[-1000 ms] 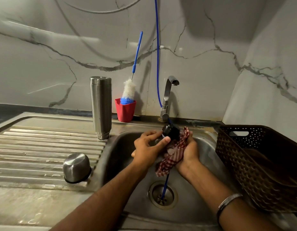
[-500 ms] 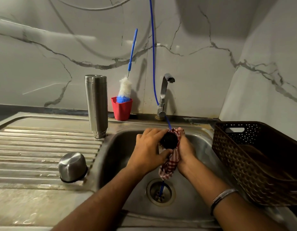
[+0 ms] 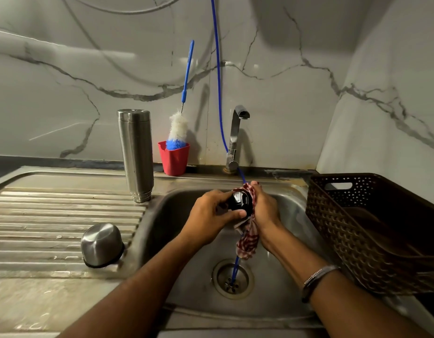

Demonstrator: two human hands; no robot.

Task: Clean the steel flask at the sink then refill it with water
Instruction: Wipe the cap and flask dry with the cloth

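Note:
The steel flask [image 3: 136, 152] stands upside down on the draining board, mouth on the ribs. Its steel cup lid [image 3: 101, 245] lies upside down nearer me on the same board. Over the sink basin [image 3: 172, 215], my left hand [image 3: 211, 215] grips a small black stopper [image 3: 239, 203] between fingers and thumb. My right hand [image 3: 264, 208] holds a red-and-white checked cloth [image 3: 247, 237] against the stopper's right side; the cloth's tail hangs down toward the drain [image 3: 233, 279].
A tap [image 3: 235, 135] rises behind the basin, with a thin blue hose [image 3: 218, 76] running down past it into the drain. A red cup [image 3: 174, 158] holds a blue-handled bottle brush [image 3: 179, 128]. A brown woven basket [image 3: 372, 230] sits at the right.
The stopper has turned between my hands and the cloth has shifted round it. Both hands stay together over the basin. The flask and cup lid have not moved.

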